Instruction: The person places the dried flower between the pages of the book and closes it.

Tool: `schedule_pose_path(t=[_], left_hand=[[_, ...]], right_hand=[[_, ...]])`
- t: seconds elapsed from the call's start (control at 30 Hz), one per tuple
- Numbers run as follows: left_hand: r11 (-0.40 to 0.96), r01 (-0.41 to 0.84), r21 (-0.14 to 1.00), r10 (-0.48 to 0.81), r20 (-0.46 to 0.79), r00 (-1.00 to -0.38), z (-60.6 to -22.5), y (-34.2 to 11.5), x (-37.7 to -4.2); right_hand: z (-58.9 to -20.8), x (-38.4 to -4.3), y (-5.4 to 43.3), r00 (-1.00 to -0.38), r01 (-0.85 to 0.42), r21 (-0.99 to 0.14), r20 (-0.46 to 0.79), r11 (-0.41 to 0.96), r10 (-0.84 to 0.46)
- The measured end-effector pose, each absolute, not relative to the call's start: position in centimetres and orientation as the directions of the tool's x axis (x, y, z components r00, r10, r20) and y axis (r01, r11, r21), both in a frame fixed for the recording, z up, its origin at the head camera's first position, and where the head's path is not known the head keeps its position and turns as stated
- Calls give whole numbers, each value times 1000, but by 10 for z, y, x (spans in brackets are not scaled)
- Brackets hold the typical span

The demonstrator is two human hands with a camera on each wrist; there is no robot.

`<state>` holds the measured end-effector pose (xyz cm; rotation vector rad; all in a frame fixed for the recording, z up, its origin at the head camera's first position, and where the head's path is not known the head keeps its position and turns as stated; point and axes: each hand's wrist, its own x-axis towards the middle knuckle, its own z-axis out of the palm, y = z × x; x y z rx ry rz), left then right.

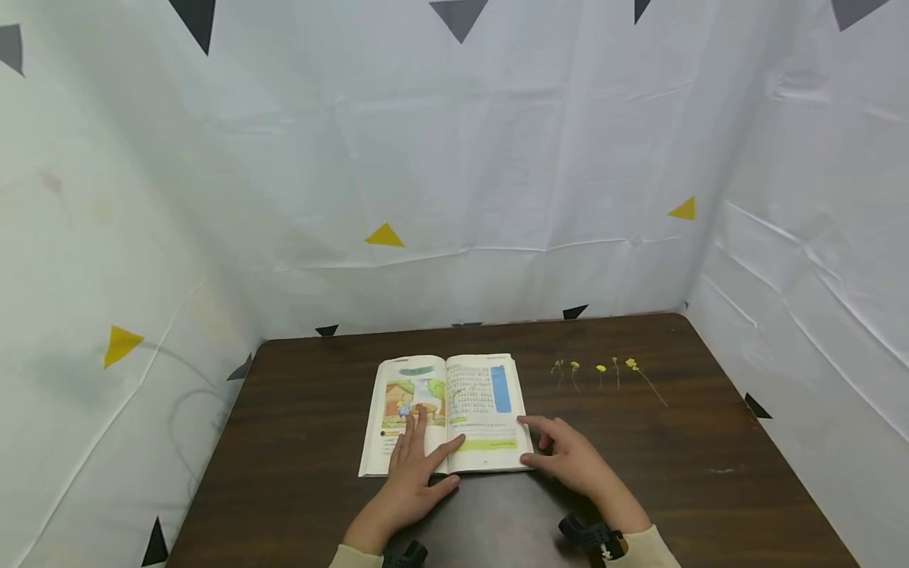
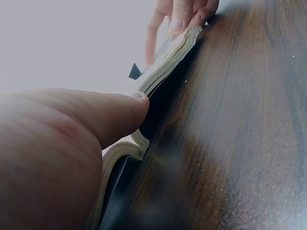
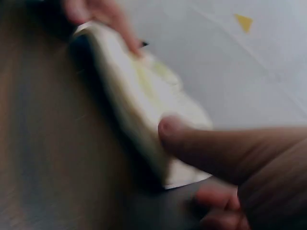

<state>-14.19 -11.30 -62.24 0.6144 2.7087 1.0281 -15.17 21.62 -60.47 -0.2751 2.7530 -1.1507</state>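
An open book [image 1: 483, 442] lies on the brown table, a colourful picture on its left page and lines of text on its right page. Across its lower middle, the left hand [image 1: 412, 481] rests with spread fingers, index fingertip near the centre fold. In the left wrist view, the left thumb [image 2: 115, 112] is at the book's lower edge. The right hand [image 1: 571, 457] touches the right margin with index finger and thumb set apart along it. In the blurred right wrist view, the right thumb [image 3: 187, 139] lies over the page near a corner, other fingers curled beside the book.
To the right of the book, several small yellow flowers [image 1: 631, 364] on thin stems lie in a row on the wooden table [image 1: 305, 442]. White sheeting [image 1: 497, 173] with dark and yellow triangles surrounds the table's back and sides.
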Motion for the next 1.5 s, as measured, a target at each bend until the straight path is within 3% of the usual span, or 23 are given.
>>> schedule_pose_path(t=[0.17,0.43,0.77,1.07,1.17,1.27,1.5], left_hand=[[679,297,671,427,-32,-904,-624,-110,-140],[688,307,657,423,-20,-906,-621,-109,-141],[675,363,642,438,48,-898,-624,-107,-140],[683,330,651,431,6,-902,-623,-110,-139],[688,328,647,430,1,-903,-623,-110,-140],[688,332,645,430,6,-903,-622,-109,-141],[691,328,644,430,-1,-903,-620,-109,-138]], right_hand=[[-611,-147,213,-974,-197,-618,32,761,-226],[-615,-149,205,-991,-119,-558,15,821,-133],[-618,-144,198,-990,-135,-469,90,873,-105],[-620,-143,190,-991,-108,-438,114,892,-63],[-619,-144,189,-990,-106,-466,129,879,-51],[-616,-146,192,-994,-85,-565,100,821,-35],[-609,-146,202,-997,19,-890,-50,455,-56]])
